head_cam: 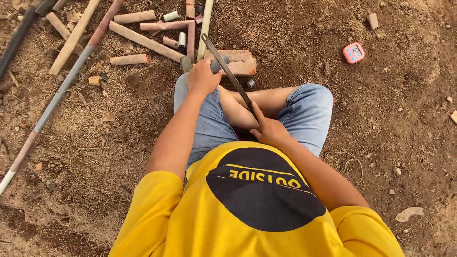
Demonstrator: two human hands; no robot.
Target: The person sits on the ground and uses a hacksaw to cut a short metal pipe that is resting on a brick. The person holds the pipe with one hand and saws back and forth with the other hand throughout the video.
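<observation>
Head view: left hand point(202, 76) clamps a short grey pipe point(219, 63) against the brick point(240, 62) to steady it, while right hand point(270, 129) grips the hacksaw point(228, 74) angled across it.

Saw point(227, 72) handle hidden in right hand point(270, 131), pipe point(216, 64) mostly under left hand point(202, 76)

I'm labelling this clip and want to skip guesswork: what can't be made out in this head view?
- Short grey pipe on the brick: mostly covered by the left hand.
- Saw handle: wrapped by the right hand; the blade's teeth are too small to see.
- Cut depth in the pipe: hidden behind the saw and hand.
- Long pipe: runs off the left edge.
- Pink timer: display too small.
</observation>
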